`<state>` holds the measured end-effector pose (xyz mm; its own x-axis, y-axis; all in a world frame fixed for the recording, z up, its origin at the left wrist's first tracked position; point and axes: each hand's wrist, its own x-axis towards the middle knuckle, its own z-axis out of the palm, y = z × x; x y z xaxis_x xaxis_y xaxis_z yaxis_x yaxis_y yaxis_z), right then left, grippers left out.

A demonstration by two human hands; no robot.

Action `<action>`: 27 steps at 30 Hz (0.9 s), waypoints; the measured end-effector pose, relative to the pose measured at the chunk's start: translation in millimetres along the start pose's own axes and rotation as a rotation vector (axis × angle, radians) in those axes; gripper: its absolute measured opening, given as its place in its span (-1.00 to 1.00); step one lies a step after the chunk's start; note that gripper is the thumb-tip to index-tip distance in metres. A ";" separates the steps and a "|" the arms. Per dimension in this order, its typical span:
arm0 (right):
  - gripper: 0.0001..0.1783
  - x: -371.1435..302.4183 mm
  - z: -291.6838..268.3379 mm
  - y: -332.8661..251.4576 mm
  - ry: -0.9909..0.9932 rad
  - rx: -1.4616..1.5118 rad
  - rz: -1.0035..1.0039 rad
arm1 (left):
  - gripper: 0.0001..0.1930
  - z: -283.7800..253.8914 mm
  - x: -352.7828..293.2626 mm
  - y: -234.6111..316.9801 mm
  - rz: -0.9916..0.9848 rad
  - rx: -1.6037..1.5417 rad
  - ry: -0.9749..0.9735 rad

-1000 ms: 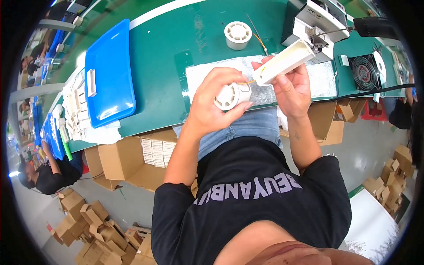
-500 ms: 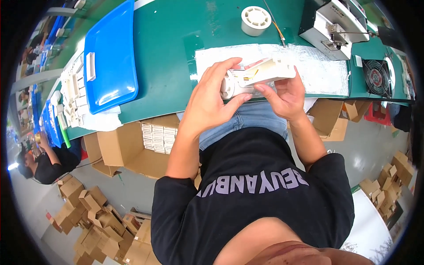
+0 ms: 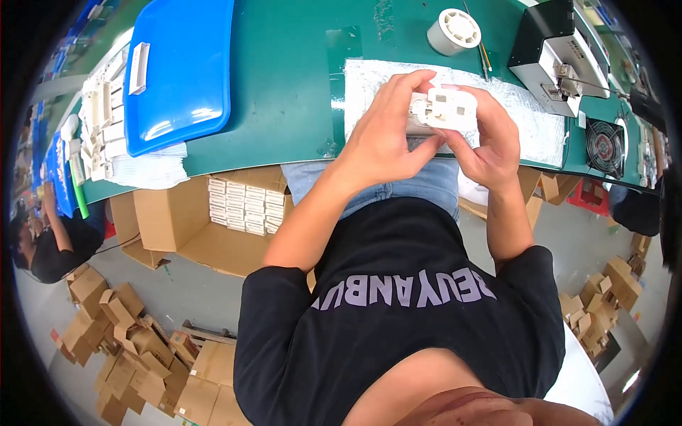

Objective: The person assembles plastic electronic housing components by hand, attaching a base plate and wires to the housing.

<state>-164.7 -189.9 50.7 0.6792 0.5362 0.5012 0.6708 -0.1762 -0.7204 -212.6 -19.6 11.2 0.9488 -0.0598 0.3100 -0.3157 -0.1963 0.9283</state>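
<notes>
Green-topped worktable [image 3: 284, 92] across the upper part of the frame, front edge bowed by the lens. Beneath it, smooth grey floor [image 3: 213, 295], running to both sides. Open cardboard carton [image 3: 174, 220] just below the table edge, left of centre. Heap of brown boxes [image 3: 131, 373] at lower left; smaller pile of cartons [image 3: 624, 281] at lower right. Near the right rim, red piece of furniture [image 3: 591, 197], partly hidden; farther down, white flat surface [image 3: 582, 387], only partly showing. Bright light overall, with a small glare spot at lower right.

Housing [image 3: 457, 108] in right hand [image 3: 495, 138], cylinder [image 3: 418, 122] in left hand [image 3: 387, 135], tray [image 3: 186, 71] left, drum [image 3: 455, 33] beyond, fan [image 3: 604, 148] right
</notes>
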 end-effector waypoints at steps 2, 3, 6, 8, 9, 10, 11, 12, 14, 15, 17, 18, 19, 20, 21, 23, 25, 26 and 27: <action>-0.49 7.1 -5.4 -3.2 -0.057 -0.042 -0.026 | -0.25 2.6 -0.1 -1.8 0.073 0.051 0.036; -0.49 10.5 -7.1 -3.9 -0.101 -0.078 -0.057 | -0.32 1.7 1.1 -0.2 0.017 0.006 0.021; -0.50 8.2 -4.0 -2.4 -0.091 -0.034 0.034 | -0.38 0.2 2.2 -2.9 -0.026 -0.013 0.011; -0.50 7.0 0.1 -1.1 -0.059 -0.006 0.070 | -0.34 -1.4 5.4 -1.3 -0.013 0.009 0.046; -0.51 7.7 -1.6 -4.4 -0.011 0.030 0.104 | -0.34 -0.6 8.4 5.4 -0.007 0.030 0.053; -0.53 7.7 0.0 -3.9 -0.030 0.054 0.121 | -0.29 -0.6 8.3 6.2 0.001 0.075 0.094; -0.54 7.6 -3.7 -5.7 -0.039 0.021 0.089 | -0.25 1.3 9.2 8.2 0.009 0.129 0.137; -0.55 9.4 -1.4 -6.0 -0.045 0.012 0.045 | -0.27 7.0 6.4 3.8 0.003 0.131 0.202; -0.54 5.6 0.7 -3.8 -0.114 -0.002 0.114 | -0.34 13.0 2.7 -4.2 0.073 0.133 0.302; -0.54 2.4 0.7 -3.4 -0.113 0.028 0.211 | -0.40 20.4 1.6 -5.0 0.102 0.093 0.378; -0.59 -8.2 -2.4 -0.3 -0.088 0.123 0.327 | -0.43 26.2 2.6 -5.1 0.155 0.103 0.364; -0.57 -19.1 -7.7 10.0 -0.064 0.175 0.319 | -0.49 32.3 5.0 -0.8 0.184 0.031 0.426; -0.54 -22.8 -12.2 11.8 -0.070 0.185 0.297 | -0.44 37.6 5.0 2.1 0.174 0.070 0.410; -0.53 -29.8 -14.9 17.0 -0.032 0.186 0.289 | -0.43 37.0 4.1 7.8 0.152 0.083 0.388; -0.51 -36.9 -18.7 21.6 -0.006 0.191 0.321 | -0.41 36.2 3.1 9.6 0.138 0.048 0.354; -0.52 -31.1 -12.2 29.7 -0.067 0.221 0.296 | -0.37 17.7 -0.7 15.9 0.177 0.111 0.357; -0.54 -38.6 -7.8 38.9 -0.032 0.289 0.301 | -0.41 3.5 -8.9 21.7 0.236 0.136 0.394; -0.56 -39.8 -5.5 44.7 0.012 0.344 0.323 | -0.45 -2.9 -11.0 22.1 0.293 0.140 0.416; -0.59 -34.0 -4.0 41.4 -0.015 0.359 0.243 | -0.45 -7.3 -11.2 21.5 0.307 0.149 0.414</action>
<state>-158.8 -218.7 5.6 0.7983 0.5271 0.2913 0.3440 -0.0020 -0.9390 -230.1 -16.1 29.2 0.7218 0.2484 0.6460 -0.5460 -0.3692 0.7521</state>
